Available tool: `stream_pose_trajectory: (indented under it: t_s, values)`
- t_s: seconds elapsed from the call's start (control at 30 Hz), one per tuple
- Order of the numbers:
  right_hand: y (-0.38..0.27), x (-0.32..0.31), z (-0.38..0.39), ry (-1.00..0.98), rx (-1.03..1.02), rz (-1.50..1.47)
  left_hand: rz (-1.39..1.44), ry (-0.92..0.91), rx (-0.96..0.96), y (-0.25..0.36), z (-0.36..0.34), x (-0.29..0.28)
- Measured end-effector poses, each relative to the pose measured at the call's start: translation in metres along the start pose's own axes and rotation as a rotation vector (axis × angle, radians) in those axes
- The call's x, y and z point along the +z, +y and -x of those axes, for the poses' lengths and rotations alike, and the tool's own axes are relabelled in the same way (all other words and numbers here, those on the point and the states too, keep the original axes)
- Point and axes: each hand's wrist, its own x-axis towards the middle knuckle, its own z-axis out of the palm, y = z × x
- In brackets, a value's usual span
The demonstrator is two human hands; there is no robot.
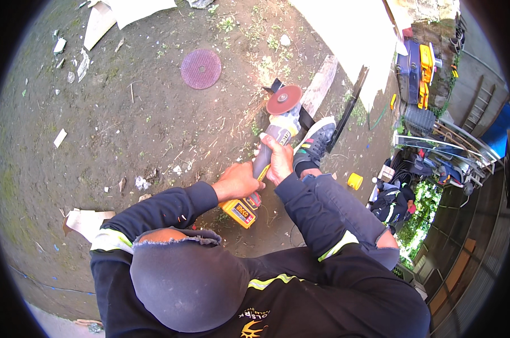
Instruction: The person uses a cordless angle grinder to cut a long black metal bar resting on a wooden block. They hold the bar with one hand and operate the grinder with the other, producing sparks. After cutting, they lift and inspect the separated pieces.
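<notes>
Both hands hold a cordless angle grinder, grey with a yellow battery at its rear end. My left hand is closed around the rear of its body, near the battery. Farther forward, my right hand wraps the body behind the head, thumb along the top. A reddish cutting disc is mounted at the front, over a black metal bar. An orange glow, like sparks, shows on the ground left of the disc. My shoe is beside the bar, against or on it; contact is partly hidden.
A larger reddish-brown disc lies flat on the dirt ahead. A wooden plank and a long dark bar lie at the right. A yellow cap-like object sits beyond my knee. Toolboxes and a person are farther right.
</notes>
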Motion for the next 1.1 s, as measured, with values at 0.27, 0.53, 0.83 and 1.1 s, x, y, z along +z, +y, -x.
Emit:
stream_pose_trajectory:
  t_s: [0.27,0.53,0.83,1.1]
  values:
    - [0.0017,-0.0062,-0.0054,-0.009,-0.012,0.055,-0.036,0.012,0.009,0.0010,-0.0009,-0.0009]
    - [-0.0012,-0.0050,-0.0075,-0.019,-0.045,0.045,-0.041,0.005,-0.018,0.0040,-0.0040,-0.0014]
    - [-0.0030,0.0008,0.0013,0.004,-0.005,0.034,-0.009,-0.006,-0.022,0.0000,-0.0009,0.0010]
    - [0.0010,-0.0029,-0.0033,-0.008,-0.011,0.051,-0.002,-0.006,-0.004,-0.0014,-0.0013,0.0007]
